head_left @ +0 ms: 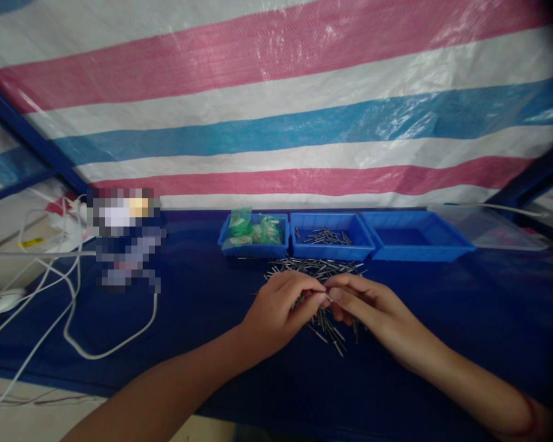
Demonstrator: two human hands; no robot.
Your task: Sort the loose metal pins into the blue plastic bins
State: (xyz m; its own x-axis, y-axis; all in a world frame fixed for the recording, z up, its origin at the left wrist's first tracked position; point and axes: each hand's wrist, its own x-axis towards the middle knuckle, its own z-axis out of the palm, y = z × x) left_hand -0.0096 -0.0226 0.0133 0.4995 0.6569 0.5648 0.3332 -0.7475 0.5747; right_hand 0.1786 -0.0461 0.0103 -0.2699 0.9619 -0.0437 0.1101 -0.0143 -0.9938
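Note:
Over a pile of thin metal pins [322,266] on the blue table, my two hands meet fingertip to fingertip. My left hand [281,307] is closed in a pinch, thumb against forefinger, on a small, thin metal pin [329,298]. From the other side, my right hand [373,305] pinches the same pin between thumb and forefinger, its other fingers curled beneath. Most of the held pin is hidden by the fingertips. Loose pins lie under and around both hands, some sticking out toward me below them.
Behind the pile stand three blue bins in a row: the left bin [253,250] holds green bags, the middle bin [332,250] some pins, and the right bin [424,250] shows a bare bottom. White cables [74,313] trail across the left side. A striped sheet [276,110] hangs behind.

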